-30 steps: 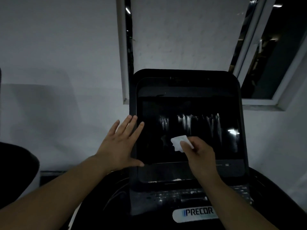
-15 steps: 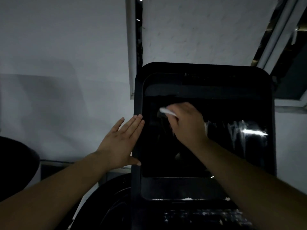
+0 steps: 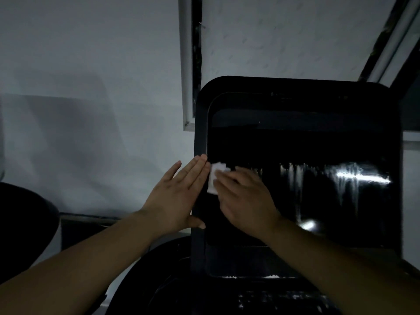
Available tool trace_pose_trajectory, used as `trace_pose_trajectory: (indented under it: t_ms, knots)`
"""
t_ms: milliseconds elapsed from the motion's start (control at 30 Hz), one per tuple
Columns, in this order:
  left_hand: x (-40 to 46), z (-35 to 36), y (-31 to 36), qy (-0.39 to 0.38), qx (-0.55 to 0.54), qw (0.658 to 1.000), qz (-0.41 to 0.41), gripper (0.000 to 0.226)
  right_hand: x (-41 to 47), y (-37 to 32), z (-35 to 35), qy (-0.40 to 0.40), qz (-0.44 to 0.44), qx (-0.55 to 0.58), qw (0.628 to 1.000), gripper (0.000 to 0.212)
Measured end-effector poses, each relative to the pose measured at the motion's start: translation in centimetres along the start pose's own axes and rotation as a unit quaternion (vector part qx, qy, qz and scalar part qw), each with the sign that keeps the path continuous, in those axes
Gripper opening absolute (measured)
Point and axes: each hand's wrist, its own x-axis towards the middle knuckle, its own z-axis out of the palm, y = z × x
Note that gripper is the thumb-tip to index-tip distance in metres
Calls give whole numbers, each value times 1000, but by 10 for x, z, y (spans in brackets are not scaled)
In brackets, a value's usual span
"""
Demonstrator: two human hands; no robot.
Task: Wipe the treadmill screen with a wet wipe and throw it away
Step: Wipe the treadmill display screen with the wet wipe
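Observation:
The black treadmill screen (image 3: 306,146) fills the right half of the head view, with wet streaks glinting across its middle and right side. My right hand (image 3: 246,201) presses a white wet wipe (image 3: 214,176) flat against the screen's left part, the wipe showing past my fingertips. My left hand (image 3: 176,198) lies open and flat on the left edge of the screen's frame, thumb hooked onto the frame's front, fingertips almost touching the wipe.
A grey wall (image 3: 91,87) stands behind the console. A narrow window frame (image 3: 188,64) rises above the screen's left corner, another window (image 3: 391,42) at top right. The console's button panel (image 3: 272,298) lies below the screen. A dark rounded object (image 3: 20,223) sits at far left.
My right hand has carried the wipe from the screen's lower middle up, then left and down to the left edge. The view has moved closer. My left hand stays on the frame.

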Motion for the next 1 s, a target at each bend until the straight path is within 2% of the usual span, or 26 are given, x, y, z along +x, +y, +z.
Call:
trace_pose_trajectory:
  t_ms: [133,267,400,567,667,767,1000]
  knots:
    - [0,3,-2,-2,-6,1000,4,141,-60,-36,2,-17,-10,26,999,34]
    - [1,4,-3,1,-17,1000,8,141,-81,-46,6,14,-14,35,999,22]
    - [0,4,-2,12,-17,1000,6,145,-36,-15,8,33,-5,-12,999,18]
    - [-1,2,-1,19,-23,1000,6,144,52,39,5,67,53,-78,993,20]
    - [0,2,-2,23,-26,999,6,143,66,49,7,72,56,-92,992,18]
    - [0,4,-2,27,-29,999,7,143,48,42,12,92,63,-71,991,19]
    - [-1,3,0,24,-33,999,4,146,-23,-7,16,84,54,-30,995,21]
